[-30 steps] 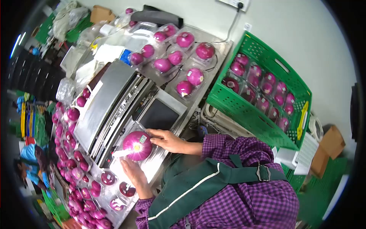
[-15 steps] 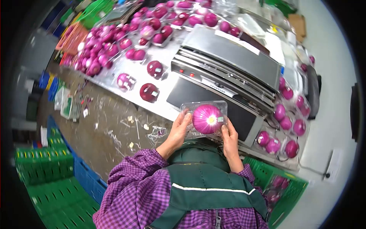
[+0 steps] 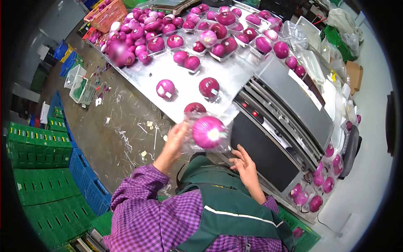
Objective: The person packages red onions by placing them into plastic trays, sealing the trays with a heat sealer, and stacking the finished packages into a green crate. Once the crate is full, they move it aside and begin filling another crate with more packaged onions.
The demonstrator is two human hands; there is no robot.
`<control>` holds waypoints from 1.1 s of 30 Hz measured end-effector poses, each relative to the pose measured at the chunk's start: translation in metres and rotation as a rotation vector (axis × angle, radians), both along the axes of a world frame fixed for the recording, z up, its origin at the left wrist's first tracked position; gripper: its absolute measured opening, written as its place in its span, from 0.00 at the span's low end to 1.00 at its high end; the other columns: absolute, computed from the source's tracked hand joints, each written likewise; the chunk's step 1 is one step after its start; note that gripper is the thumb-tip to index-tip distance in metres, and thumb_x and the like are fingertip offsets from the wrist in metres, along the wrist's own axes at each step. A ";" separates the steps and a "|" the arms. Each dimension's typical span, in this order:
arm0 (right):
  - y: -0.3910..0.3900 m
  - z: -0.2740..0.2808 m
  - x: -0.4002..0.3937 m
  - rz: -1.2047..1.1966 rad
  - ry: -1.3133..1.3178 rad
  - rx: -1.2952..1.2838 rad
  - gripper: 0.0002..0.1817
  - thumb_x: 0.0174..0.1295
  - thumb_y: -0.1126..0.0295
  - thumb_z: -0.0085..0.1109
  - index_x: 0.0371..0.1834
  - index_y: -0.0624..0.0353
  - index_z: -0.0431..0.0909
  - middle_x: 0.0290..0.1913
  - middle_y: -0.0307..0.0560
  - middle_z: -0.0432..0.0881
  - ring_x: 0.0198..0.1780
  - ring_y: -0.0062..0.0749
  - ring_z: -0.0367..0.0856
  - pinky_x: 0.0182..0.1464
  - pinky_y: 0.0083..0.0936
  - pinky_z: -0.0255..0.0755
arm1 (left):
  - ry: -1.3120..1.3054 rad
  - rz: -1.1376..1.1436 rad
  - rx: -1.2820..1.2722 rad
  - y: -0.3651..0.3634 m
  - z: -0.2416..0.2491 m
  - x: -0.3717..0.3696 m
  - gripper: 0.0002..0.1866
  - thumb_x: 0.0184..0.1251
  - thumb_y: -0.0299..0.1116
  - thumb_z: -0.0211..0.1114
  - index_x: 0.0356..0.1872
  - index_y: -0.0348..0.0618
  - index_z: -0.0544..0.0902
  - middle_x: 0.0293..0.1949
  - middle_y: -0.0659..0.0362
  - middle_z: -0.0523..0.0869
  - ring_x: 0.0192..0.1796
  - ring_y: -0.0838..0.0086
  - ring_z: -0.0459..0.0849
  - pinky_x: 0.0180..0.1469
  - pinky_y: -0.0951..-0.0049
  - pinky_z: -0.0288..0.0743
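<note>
A large red onion [image 3: 208,133] sits in a clear plastic tray [image 3: 191,145], a little blurred by motion. My left hand [image 3: 173,140] grips the tray's left side. Just right of the tray, my right hand [image 3: 244,166] has its fingers apart and holds nothing, near the front edge of a black pad [image 3: 262,149]. That pad belongs to a grey film-wrapping machine [image 3: 291,88] with two red lights. Beyond the held tray, another packed red onion [image 3: 194,108] is partly hidden behind it. Two more onions, one lighter [image 3: 165,88] and one darker [image 3: 209,87], rest on the metal table [image 3: 180,69].
Loose onions [image 3: 134,33] are heaped at the table's far left beside an orange crate [image 3: 107,17]. Packed onions [image 3: 220,35] stand at the back, others [image 3: 315,203] right of the machine. Green crates [image 3: 46,180] and blue crates [image 3: 86,180] stand left; scraps litter the floor [image 3: 113,122].
My right hand has let go of the tray and sits to its right. My left hand has carried the tray left, towards the onions on the table. The view has turned.
</note>
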State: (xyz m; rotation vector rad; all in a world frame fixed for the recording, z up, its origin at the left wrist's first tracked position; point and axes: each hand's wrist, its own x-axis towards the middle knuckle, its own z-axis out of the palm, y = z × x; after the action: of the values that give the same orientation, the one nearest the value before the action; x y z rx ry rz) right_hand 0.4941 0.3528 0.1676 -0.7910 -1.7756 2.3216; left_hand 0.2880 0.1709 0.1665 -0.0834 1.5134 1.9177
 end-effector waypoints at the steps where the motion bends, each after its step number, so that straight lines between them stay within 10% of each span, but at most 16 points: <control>1: -0.001 -0.001 -0.012 -0.001 -0.006 0.002 0.28 0.64 0.76 0.48 0.68 0.63 0.56 0.57 0.53 0.71 0.47 0.29 0.78 0.42 0.20 0.74 | 0.045 0.047 -0.025 -0.008 0.014 -0.027 0.28 0.68 0.45 0.57 0.62 0.37 0.67 0.51 0.59 0.76 0.48 0.76 0.74 0.51 0.72 0.70; 7: -0.011 -0.005 -0.081 0.113 -0.151 0.019 0.20 0.64 0.74 0.50 0.60 0.64 0.67 0.48 0.47 0.77 0.43 0.25 0.79 0.43 0.19 0.73 | 0.415 0.324 -0.216 -0.080 0.039 -0.217 0.23 0.67 0.43 0.58 0.58 0.39 0.72 0.43 0.63 0.80 0.41 0.82 0.76 0.45 0.78 0.70; 16: -0.025 -0.005 -0.153 0.231 -0.210 0.176 0.17 0.62 0.74 0.53 0.54 0.67 0.72 0.43 0.51 0.82 0.43 0.24 0.80 0.46 0.21 0.73 | 0.413 -0.045 -0.435 -0.123 -0.008 -0.424 0.22 0.64 0.49 0.61 0.50 0.42 0.77 0.41 0.64 0.80 0.40 0.79 0.77 0.43 0.78 0.70; 23: -0.014 0.006 -0.181 0.217 -0.246 0.202 0.17 0.62 0.73 0.53 0.54 0.67 0.72 0.44 0.52 0.82 0.44 0.26 0.81 0.46 0.21 0.73 | 0.213 -0.105 -0.378 -0.152 -0.086 -0.479 0.24 0.63 0.50 0.61 0.48 0.39 0.78 0.38 0.65 0.79 0.38 0.77 0.78 0.39 0.75 0.73; 26: -0.001 0.015 -0.192 0.225 -0.285 0.218 0.17 0.62 0.73 0.53 0.54 0.67 0.72 0.43 0.51 0.82 0.45 0.26 0.81 0.46 0.21 0.73 | 0.616 -0.227 -1.231 -0.149 -0.082 -0.489 0.19 0.58 0.42 0.66 0.43 0.36 0.81 0.39 0.55 0.83 0.39 0.73 0.80 0.46 0.72 0.73; 29: 0.019 0.025 -0.202 0.241 -0.251 0.256 0.17 0.62 0.73 0.53 0.54 0.67 0.72 0.43 0.51 0.82 0.45 0.26 0.81 0.47 0.21 0.73 | 1.252 0.072 -1.149 -0.108 -0.059 -0.453 0.19 0.54 0.39 0.68 0.44 0.37 0.81 0.43 0.50 0.82 0.44 0.66 0.81 0.51 0.69 0.71; 33: 0.055 0.043 -0.225 0.293 -0.255 0.246 0.18 0.63 0.74 0.51 0.55 0.69 0.70 0.45 0.52 0.81 0.48 0.28 0.79 0.50 0.21 0.72 | 0.888 -0.061 -0.667 -0.024 -0.043 -0.414 0.17 0.55 0.31 0.68 0.47 0.37 0.80 0.44 0.53 0.83 0.46 0.71 0.81 0.45 0.72 0.75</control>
State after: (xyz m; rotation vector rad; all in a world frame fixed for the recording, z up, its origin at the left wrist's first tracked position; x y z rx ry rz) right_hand 0.2691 0.4082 0.2110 -0.8677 -2.3755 2.1778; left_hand -0.1257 0.1467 0.1232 0.5831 2.6479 1.3518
